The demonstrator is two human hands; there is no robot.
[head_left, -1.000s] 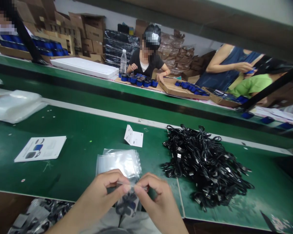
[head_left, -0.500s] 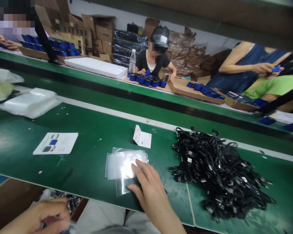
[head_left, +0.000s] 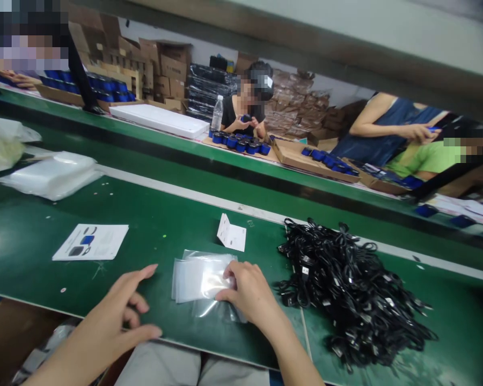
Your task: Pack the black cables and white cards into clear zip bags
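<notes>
My right hand (head_left: 251, 292) is at the front of the work surface with its thumb and fingers curled together on a clear plastic bag (head_left: 213, 309). This bag sticks out toward me from under a loose stack of clear flat bags (head_left: 199, 276). To the left, my left hand (head_left: 129, 308) hovers over the table's near edge, its fingers spread and holding nothing. A stack of printed leaflets (head_left: 90, 242) lies beyond the left hand. Behind the bags stands a small folded leaflet (head_left: 234, 237), half open. A tangled heap of black USB cables (head_left: 346, 289) lies right of my right hand.
Wrapped bundles of clear bags (head_left: 52, 174) lie at the far left of the green table (head_left: 153, 214). A cardboard box (head_left: 8, 332) sits below the near edge. Across the raised ledge, several people handle blue items near cardboard trays (head_left: 314, 163) and a water bottle (head_left: 217, 113).
My left hand has come up and right from over the box, now open where it was closed round something. My right fingers have curled in on the bag, shifting it slightly right.
</notes>
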